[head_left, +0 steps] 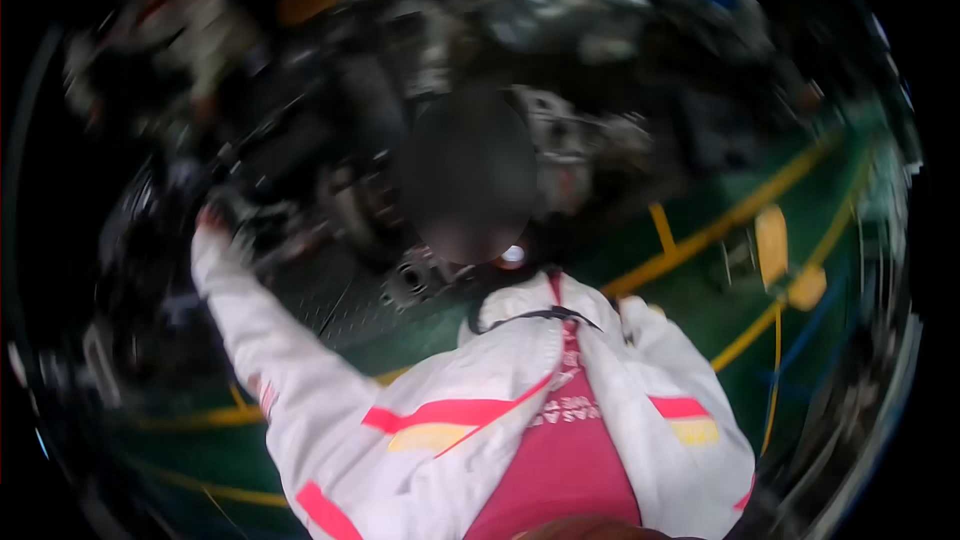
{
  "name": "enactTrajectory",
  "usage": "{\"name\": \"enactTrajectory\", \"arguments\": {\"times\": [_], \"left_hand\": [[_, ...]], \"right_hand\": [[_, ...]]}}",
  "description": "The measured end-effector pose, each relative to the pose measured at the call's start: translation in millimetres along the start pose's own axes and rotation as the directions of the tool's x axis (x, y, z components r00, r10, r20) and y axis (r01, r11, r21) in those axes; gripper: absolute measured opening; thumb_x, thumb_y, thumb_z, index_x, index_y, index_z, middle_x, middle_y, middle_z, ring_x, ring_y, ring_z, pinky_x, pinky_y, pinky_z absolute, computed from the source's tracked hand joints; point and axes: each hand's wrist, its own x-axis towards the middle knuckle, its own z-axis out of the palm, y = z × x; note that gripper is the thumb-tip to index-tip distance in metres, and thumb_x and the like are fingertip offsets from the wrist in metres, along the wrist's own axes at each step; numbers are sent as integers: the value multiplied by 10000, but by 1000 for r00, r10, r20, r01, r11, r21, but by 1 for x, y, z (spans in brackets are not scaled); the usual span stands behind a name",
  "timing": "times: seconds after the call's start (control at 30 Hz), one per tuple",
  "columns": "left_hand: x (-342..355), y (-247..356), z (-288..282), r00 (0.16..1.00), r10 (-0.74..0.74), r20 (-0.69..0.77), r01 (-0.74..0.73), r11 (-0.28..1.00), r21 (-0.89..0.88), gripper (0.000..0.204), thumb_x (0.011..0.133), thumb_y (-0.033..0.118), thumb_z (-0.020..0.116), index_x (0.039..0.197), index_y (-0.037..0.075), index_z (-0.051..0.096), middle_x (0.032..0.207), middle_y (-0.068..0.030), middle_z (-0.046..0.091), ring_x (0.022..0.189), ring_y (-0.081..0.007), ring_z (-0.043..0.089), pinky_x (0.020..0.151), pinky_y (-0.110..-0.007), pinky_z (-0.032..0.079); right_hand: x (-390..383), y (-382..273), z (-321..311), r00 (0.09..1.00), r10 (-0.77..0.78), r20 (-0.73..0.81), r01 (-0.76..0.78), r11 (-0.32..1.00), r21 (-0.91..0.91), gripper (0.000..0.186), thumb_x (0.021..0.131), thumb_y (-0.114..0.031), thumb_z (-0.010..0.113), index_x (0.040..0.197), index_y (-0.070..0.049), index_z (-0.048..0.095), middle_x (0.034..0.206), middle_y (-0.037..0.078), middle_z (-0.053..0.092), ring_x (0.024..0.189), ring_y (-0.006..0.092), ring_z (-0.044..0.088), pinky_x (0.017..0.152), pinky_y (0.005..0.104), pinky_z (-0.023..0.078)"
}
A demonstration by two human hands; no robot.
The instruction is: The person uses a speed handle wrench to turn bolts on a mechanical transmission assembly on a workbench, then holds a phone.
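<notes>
Left hand (211,218) near dark surface (315,300), green floor (702,290)

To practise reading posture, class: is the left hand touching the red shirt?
No, the left hand is stretched out leftward, away from the shirt.

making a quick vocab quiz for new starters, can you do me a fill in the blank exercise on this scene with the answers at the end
1. The outstretched hand, near blurred metal parts, is on the person's ____ side.
2. Apart from its stripes, the person's jacket is mainly ____.
3. The floor is coloured ____.
4. The long lines across the floor are ____.

Missing words: left; white; green; yellow.
</notes>
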Motion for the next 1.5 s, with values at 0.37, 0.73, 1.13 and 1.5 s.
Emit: {"name": "enactTrajectory", "arguments": {"times": [0.37, 0.73, 1.13, 1.5], "left_hand": [[13, -13, 140, 999, 6, 37, -14, 977, 212, 352, 951, 338, 365, 1174, 70, 413, 1217, -83, 428, 1104, -209, 423, 919, -350, 330], [-57, -41, 50, 968, 130, -213, -128, 992, 21, 208, 933, 270, 443, 980, 68, 450, 994, -80, 494, 885, -195, 495, 736, -328, 393], [88, -72, 124, 936, 114, -334, -54, 982, 184, 198, 913, 196, 527, 769, 65, 489, 751, -76, 566, 646, -179, 573, 536, -304, 463], [194, -63, 113, 749, 340, -569, -177, 930, 323, 248, 757, 28, 604, 968, 36, 472, 837, -162, 582, 701, -282, 605, 582, -369, 507]], "right_hand": [[-68, -12, 40, 990, 137, -28, -130, 975, 180, 413, 755, -331, 691, 1071, -71, 635, 964, 132, 661, 874, 283, 626, 783, 393, 501], [-101, 66, 21, 976, 216, 5, -204, 913, 353, 377, 773, -313, 677, 1062, -73, 640, 955, 126, 663, 866, 277, 626, 775, 391, 500], [-213, 100, 5, 894, 434, -113, -365, 850, 381, 340, 793, -294, 661, 1052, -74, 646, 944, 119, 667, 858, 270, 626, 765, 388, 500], [-210, 62, 27, 840, 537, -80, -483, 807, 339, 307, 811, -276, 646, 1043, -76, 652, 935, 113, 670, 850, 263, 626, 757, 386, 499]]}}
